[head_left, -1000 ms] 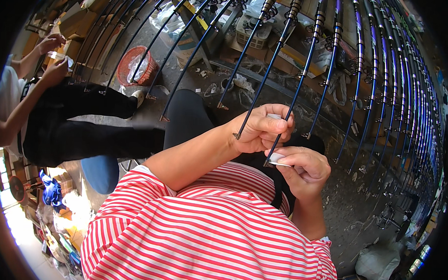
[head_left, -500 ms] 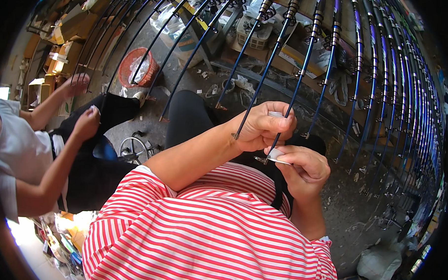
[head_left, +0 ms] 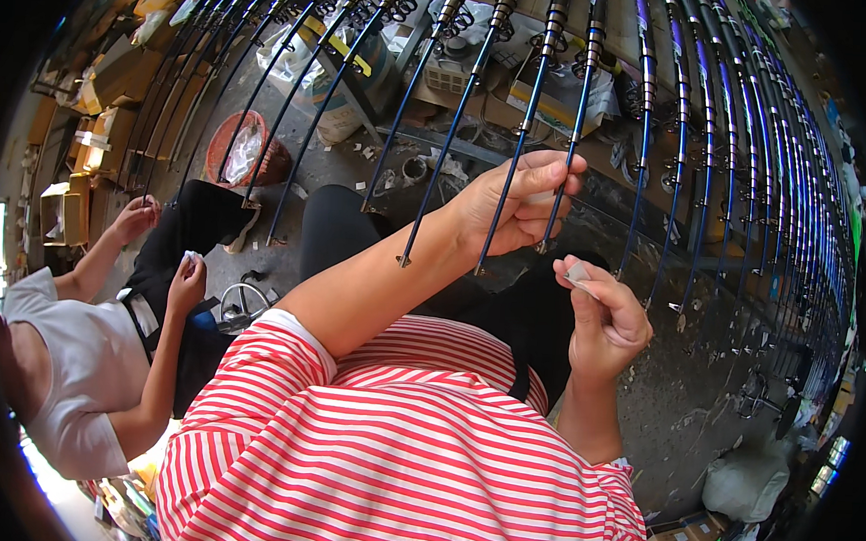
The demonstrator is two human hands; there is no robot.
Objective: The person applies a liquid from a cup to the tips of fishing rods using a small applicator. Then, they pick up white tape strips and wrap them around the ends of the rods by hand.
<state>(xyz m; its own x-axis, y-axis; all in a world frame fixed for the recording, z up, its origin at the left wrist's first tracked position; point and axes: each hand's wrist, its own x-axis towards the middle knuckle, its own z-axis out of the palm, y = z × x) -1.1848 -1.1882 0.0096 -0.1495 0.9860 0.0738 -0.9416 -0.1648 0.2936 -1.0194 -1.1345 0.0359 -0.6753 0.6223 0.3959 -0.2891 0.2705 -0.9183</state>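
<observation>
A row of fishing rods hangs with slim dark-blue tips pointing toward me. My left hand [head_left: 519, 205] closes its thumb and fingers around one fishing rod [head_left: 577, 126] a little above its tip. A small pale patch, perhaps a scrap of cloth, shows under those fingers. Another rod [head_left: 519, 151] crosses in front of my left wrist without being gripped. To the lower right, my right hand [head_left: 611, 320] pinches a small greyish-white folded piece [head_left: 578, 274] between thumb and forefinger, apart from the rod tips. Whether it is cloth or paper I cannot tell.
More rods [head_left: 681, 136] crowd the right side. At left sits a co-worker in a white shirt [head_left: 77, 353], hands near other rod tips. A red basket [head_left: 282, 160] with plastic stands on the littered floor, near cardboard boxes [head_left: 108, 145]. A white sack [head_left: 745, 482] lies lower right.
My left hand has moved from one rod to the neighbouring rod on its right. My right hand has come away from the first rod's tip, still pinching the pale piece. The view has shifted right.
</observation>
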